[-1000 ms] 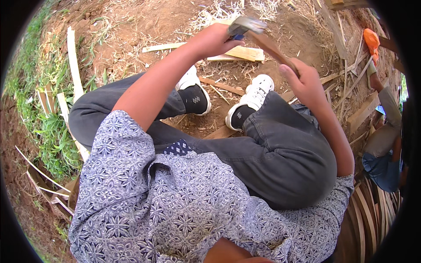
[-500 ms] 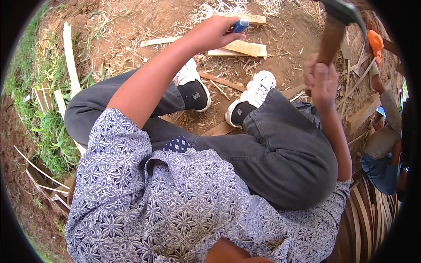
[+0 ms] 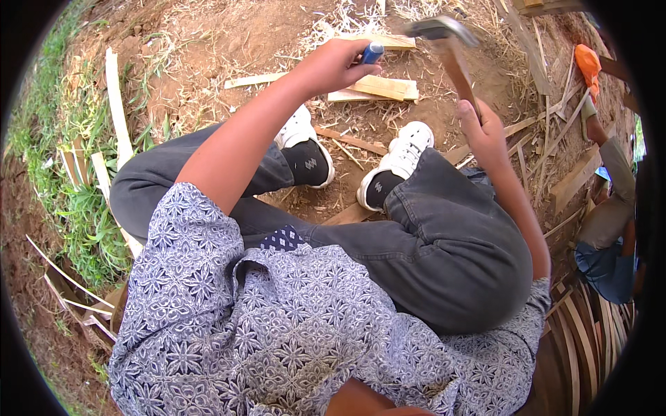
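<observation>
My left hand [image 3: 341, 68] is closed around a blue-handled chisel [image 3: 372, 53]. Only its handle with a pale capped end shows; the lower part is hidden behind the fingers. Just beyond and below that fist lie short pale wood pieces [image 3: 385, 87], and another wood piece [image 3: 397, 43] lies farther off. My right hand [image 3: 488, 137] grips the wooden handle of a hammer [image 3: 458, 68]. The hammer's metal head is raised to the right of the chisel, apart from it and slightly blurred.
White shoes [image 3: 409, 149] on my feet flank bare soil with offcuts. Pale shavings [image 3: 347, 24] lie beyond. Grass and strips [image 3: 118, 104] are at the left. At right are a wood-strip stack [image 3: 586, 340], an orange thing [image 3: 587, 66] and another person [image 3: 607, 208].
The hammer has swung leftward, its head now nearer the chisel, and my right hand has shifted slightly left and down. My left hand keeps its grip, a little lower in view.
</observation>
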Demonstrator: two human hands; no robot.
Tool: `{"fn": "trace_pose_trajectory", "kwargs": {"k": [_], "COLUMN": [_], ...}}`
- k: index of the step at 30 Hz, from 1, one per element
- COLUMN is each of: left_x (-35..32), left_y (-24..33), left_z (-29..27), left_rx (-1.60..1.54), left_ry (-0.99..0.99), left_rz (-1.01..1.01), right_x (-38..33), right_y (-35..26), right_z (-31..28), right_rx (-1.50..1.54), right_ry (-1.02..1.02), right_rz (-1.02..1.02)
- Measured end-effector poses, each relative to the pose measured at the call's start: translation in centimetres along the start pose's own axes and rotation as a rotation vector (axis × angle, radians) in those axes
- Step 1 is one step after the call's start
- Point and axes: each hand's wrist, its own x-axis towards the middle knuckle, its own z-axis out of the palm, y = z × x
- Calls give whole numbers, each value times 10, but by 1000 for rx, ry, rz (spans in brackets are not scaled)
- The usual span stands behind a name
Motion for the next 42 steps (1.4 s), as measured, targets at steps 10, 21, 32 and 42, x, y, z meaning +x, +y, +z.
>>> {"fn": "trace_pose_trajectory", "kwargs": {"k": [10,21,32,42], "left_x": [-10,-27,-48,-42], "left_y": [27,15,-5,8], "left_z": [14,7,-7,-14], "left_rx": [63,-206,-252,-222], "left_ry": [18,51,356,236], "left_rz": [-120,-158,-101,-90], "right_x": [3,1,26,-69], "right_y": [85,123,87,-153], "right_z": [42,62,3,-83], "right_rx": [219,-416,-425,-25], "right_ry": [15,-90,-269,163], "right_rz": [298,219,226,-51]}}
